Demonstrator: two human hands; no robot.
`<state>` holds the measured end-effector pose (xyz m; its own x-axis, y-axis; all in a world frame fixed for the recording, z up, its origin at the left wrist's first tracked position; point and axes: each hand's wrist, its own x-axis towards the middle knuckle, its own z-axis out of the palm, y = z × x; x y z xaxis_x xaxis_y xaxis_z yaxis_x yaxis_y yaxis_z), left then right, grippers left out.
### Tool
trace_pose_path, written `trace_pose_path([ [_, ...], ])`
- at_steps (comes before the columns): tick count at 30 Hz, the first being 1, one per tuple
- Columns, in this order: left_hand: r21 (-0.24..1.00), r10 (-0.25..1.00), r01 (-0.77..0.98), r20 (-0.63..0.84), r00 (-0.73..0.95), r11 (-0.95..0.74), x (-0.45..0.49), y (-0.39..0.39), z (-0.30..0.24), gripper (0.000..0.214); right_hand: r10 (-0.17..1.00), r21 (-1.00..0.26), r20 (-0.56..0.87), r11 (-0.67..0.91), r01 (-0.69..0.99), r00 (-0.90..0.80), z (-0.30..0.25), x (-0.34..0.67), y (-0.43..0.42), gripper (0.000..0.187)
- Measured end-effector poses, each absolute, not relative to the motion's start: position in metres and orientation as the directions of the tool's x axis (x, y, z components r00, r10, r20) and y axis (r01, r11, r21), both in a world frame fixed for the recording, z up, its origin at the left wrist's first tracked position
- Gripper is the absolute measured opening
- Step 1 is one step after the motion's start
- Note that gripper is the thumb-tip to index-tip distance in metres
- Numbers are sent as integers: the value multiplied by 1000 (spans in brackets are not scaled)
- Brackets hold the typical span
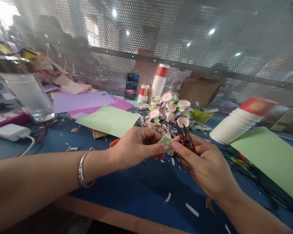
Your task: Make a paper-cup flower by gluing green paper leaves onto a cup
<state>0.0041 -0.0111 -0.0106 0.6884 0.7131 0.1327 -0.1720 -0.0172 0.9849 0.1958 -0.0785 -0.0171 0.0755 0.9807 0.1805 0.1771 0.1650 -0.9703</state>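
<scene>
Between the thumb and fingers of my left hand (pixel 139 146) is a small piece of light green paper (pixel 165 140). My right hand (pixel 202 159) holds a pair of scissors (pixel 185 138) with dark blades pointing up and away, slightly apart. Its thumb tip meets the edge of the green piece, close to my left thumb. The scissors' handles are mostly hidden in my right palm. Just beyond both hands stands a cluster of small paper-cup pieces (pixel 171 107) trimmed with green and purple paper, above a heap of paper scraps (pixel 148 123).
A large light green sheet (pixel 109 119) lies over purple paper (pixel 80 101) at left. A glass of water (pixel 26 91) and a white charger (pixel 11 132) stand further left. Stacked paper cups (pixel 241 120) lean at right, beside another green sheet (pixel 271 156) and black cables (pixel 254 182).
</scene>
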Motion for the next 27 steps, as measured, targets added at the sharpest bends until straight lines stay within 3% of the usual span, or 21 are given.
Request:
trace_pose_path([
  [4,987,732,-149,146,665,-62,4,-11,-12,34,978,-969,193,179,168,72,-16,195,-79,25],
  [11,973,726,-171,230,648,-156,4,-11,-15,12,982,-977,178,168,134,64,-17,195,-80,23],
  [27,959,691,-282,179,701,38,6,-13,-10,4,978,-973,198,188,136,62,-17,198,-82,22],
])
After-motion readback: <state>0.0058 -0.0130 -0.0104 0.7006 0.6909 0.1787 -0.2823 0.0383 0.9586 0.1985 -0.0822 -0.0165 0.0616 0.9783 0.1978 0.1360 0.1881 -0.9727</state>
